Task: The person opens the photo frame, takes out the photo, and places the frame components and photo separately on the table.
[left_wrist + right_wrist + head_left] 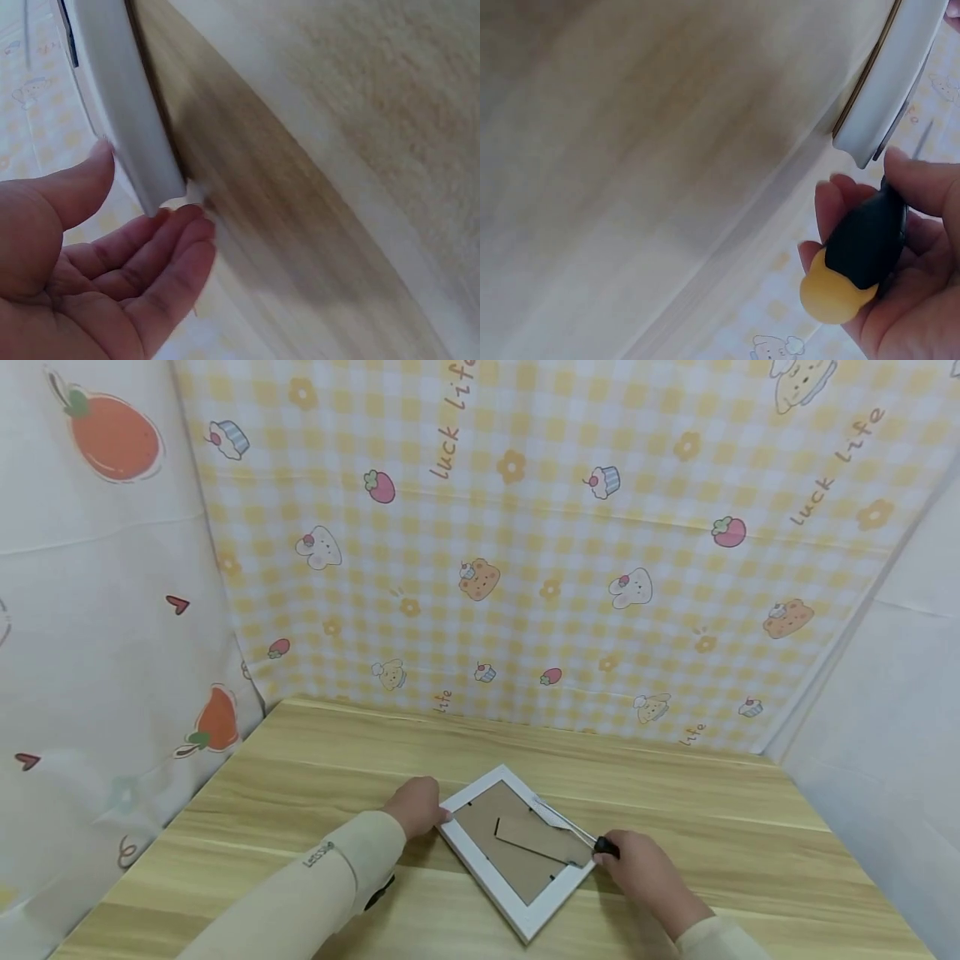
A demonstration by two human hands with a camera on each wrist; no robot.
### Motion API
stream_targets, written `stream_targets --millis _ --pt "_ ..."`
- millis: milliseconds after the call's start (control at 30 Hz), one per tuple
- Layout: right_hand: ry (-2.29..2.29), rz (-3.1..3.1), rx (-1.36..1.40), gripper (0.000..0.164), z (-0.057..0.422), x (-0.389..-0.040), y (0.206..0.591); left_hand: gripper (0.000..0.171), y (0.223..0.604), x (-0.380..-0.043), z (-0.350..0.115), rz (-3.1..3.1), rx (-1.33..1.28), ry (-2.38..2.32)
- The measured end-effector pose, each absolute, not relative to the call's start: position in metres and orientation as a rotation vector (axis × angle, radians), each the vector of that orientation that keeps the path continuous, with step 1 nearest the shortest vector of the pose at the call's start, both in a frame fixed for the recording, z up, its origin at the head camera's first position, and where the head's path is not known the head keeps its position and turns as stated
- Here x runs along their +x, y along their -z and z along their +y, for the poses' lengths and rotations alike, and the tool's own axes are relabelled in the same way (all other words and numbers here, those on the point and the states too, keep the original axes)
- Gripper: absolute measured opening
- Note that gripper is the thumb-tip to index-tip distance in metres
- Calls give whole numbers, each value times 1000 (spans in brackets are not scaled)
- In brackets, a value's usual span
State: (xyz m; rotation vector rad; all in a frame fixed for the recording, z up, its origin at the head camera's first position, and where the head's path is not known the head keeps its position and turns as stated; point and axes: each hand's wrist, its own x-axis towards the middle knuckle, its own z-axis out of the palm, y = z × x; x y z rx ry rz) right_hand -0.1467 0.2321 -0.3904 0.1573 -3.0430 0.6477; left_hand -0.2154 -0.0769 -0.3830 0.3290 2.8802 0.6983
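Observation:
A white picture frame (480, 852) lies back side up, turned so its corners point at the wall and at me. Its brown backing board (517, 827) shows small black tabs along the edges and a stand leg. My left hand (417, 806) holds the left corner, thumb on top and fingers curled below, as the left wrist view shows. In my right hand (641, 864), at the opposite corner, is a screwdriver (866, 236) with a black and yellow handle. Its metal shaft slants across the frame's upper right side; whether the tip touches a tab is too small to tell.
The wood-grain table (322, 752) extends around the frame. A checked yellow cloth (510, 535) hangs behind it, with white cloth (97, 577) at the left and a pale sheet (892, 693) at the right.

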Motion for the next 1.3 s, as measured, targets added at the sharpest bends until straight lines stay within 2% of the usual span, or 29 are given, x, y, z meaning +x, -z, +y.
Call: stream_targets --millis 267,567,1300 --pt "-611 -2993 89 12 228 -131 390 22 391 -229 -75 2864 334 -816" --pt "-484 -2949 161 23 209 -118 394 22 388 -230 -66 2868 393 -819" --pt "-491 -3055 78 19 207 -127 392 25 389 -225 -66 2853 407 -713"
